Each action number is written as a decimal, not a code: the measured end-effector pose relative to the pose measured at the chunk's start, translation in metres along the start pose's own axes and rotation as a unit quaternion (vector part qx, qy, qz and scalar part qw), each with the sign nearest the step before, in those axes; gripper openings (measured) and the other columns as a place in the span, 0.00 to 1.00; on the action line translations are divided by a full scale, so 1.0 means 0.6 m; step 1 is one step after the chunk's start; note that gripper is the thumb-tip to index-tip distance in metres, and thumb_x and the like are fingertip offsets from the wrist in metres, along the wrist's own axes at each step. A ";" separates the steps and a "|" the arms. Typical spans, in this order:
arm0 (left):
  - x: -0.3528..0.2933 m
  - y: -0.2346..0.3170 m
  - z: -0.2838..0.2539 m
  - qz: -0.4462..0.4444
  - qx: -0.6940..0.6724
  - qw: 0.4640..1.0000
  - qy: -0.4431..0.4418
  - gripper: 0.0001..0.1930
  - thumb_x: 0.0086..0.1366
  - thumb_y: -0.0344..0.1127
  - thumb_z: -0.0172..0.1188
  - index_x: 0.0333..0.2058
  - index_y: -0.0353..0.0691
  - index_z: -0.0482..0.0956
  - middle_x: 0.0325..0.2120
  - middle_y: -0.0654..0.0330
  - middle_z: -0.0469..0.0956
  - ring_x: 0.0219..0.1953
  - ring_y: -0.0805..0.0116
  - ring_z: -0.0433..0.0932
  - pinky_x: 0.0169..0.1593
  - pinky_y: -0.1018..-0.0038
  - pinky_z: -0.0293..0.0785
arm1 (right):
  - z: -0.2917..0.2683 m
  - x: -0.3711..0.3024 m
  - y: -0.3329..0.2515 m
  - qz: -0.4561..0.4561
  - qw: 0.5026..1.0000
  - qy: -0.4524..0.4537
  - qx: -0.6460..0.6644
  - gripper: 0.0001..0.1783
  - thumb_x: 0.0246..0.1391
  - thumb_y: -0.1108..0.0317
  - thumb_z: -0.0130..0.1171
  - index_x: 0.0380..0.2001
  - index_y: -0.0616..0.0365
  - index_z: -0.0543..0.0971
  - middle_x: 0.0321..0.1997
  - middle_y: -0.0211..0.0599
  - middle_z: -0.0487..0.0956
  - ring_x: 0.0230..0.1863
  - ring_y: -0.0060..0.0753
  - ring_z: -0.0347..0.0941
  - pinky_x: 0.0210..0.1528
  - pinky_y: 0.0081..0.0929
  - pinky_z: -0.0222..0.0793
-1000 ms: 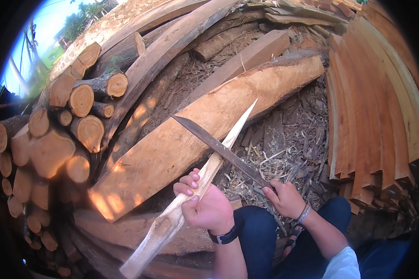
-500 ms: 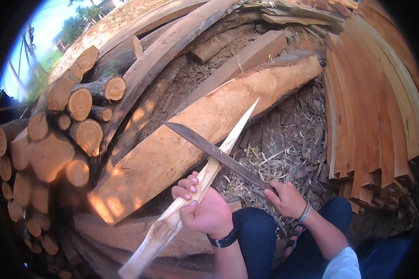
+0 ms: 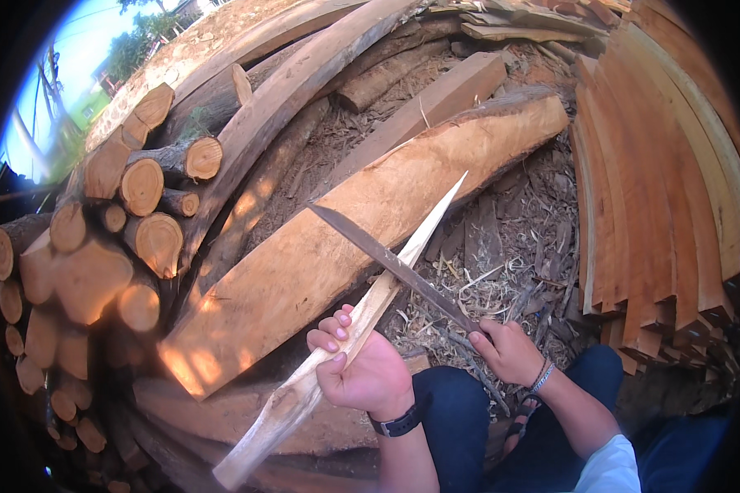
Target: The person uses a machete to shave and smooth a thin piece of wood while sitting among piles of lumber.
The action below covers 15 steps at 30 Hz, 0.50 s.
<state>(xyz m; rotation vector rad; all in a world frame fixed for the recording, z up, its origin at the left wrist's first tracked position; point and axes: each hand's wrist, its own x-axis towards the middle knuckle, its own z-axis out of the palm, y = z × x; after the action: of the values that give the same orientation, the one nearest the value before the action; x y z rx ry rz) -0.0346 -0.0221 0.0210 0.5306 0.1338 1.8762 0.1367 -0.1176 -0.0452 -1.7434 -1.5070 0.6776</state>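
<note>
Left hand (image 3: 368, 374) – fingers wrapped round the wooden stake's (image 3: 372, 312) middle.
Right hand (image 3: 508, 352) closed on a long blade (image 3: 390, 263) crossing the stake; tip over the slab's (image 3: 296, 267) near edge. Stake looks light, stiff, point fragile – hold mid-length.

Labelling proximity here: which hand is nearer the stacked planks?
Right: the right hand, holding the long blade, is left of the stacked planks; the left hand, gripping the pale stick, is farther left.

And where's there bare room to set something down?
The broad slab has two bare stretches: left of the long blade, and right of the pointed stake's tip. Crowded: between slab and board stack, where shavings lie scattered, and the log pile.
</note>
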 end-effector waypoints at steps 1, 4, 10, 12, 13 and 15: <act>0.003 0.002 -0.001 0.002 -0.007 1.000 0.002 0.06 0.47 0.31 0.48 0.27 0.43 0.64 0.29 0.59 0.64 0.43 0.60 0.64 0.65 0.60 0.56 | -0.003 -0.001 -0.003 -0.016 1.000 -0.014 -0.019 0.26 0.67 0.49 0.51 0.27 0.64 0.75 0.17 0.57 0.74 0.25 0.64 0.75 0.31 0.51 0.71; 0.001 -0.007 -0.005 -0.007 -0.003 1.000 0.006 0.06 0.47 0.31 0.48 0.26 0.43 0.65 0.29 0.59 0.64 0.43 0.59 0.64 0.65 0.59 0.57 | 0.003 0.012 0.015 0.013 1.000 -0.011 -0.004 0.26 0.66 0.48 0.51 0.29 0.64 0.75 0.18 0.56 0.75 0.25 0.63 0.75 0.31 0.51 0.71; 0.008 0.003 -0.009 0.013 0.005 1.000 -0.005 0.06 0.47 0.31 0.49 0.26 0.42 0.64 0.29 0.58 0.63 0.43 0.59 0.64 0.66 0.59 0.56 | 0.012 0.002 -0.005 -0.008 1.000 -0.023 -0.016 0.26 0.66 0.48 0.51 0.29 0.64 0.75 0.18 0.56 0.75 0.24 0.63 0.75 0.30 0.51 0.71; 0.008 0.002 -0.003 0.010 0.014 1.000 -0.013 0.07 0.47 0.32 0.49 0.27 0.43 0.63 0.29 0.59 0.63 0.42 0.61 0.64 0.65 0.60 0.56 | 0.009 0.011 0.013 -0.005 0.999 -0.007 -0.031 0.26 0.67 0.48 0.51 0.30 0.65 0.75 0.17 0.56 0.75 0.24 0.63 0.75 0.30 0.51 0.71; 0.005 0.000 0.000 0.006 0.022 1.000 -0.019 0.07 0.47 0.32 0.48 0.27 0.44 0.62 0.29 0.60 0.63 0.41 0.62 0.63 0.64 0.61 0.56 | 0.013 0.016 0.017 0.008 1.000 0.002 0.001 0.26 0.67 0.48 0.51 0.30 0.65 0.75 0.17 0.56 0.74 0.24 0.63 0.75 0.30 0.51 0.71; 0.001 -0.003 0.004 0.004 0.036 0.999 -0.028 0.08 0.46 0.32 0.48 0.28 0.45 0.61 0.29 0.61 0.63 0.41 0.63 0.62 0.64 0.62 0.55 | 0.014 0.024 0.019 0.033 0.997 0.021 0.060 0.26 0.67 0.48 0.51 0.30 0.65 0.75 0.17 0.56 0.74 0.24 0.63 0.75 0.30 0.50 0.70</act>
<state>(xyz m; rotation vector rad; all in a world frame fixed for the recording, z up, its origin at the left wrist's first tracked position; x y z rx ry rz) -0.0321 -0.0214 0.0226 0.6328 0.1619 1.8680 0.1397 -0.1024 -0.0586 -1.7113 -1.3576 0.7463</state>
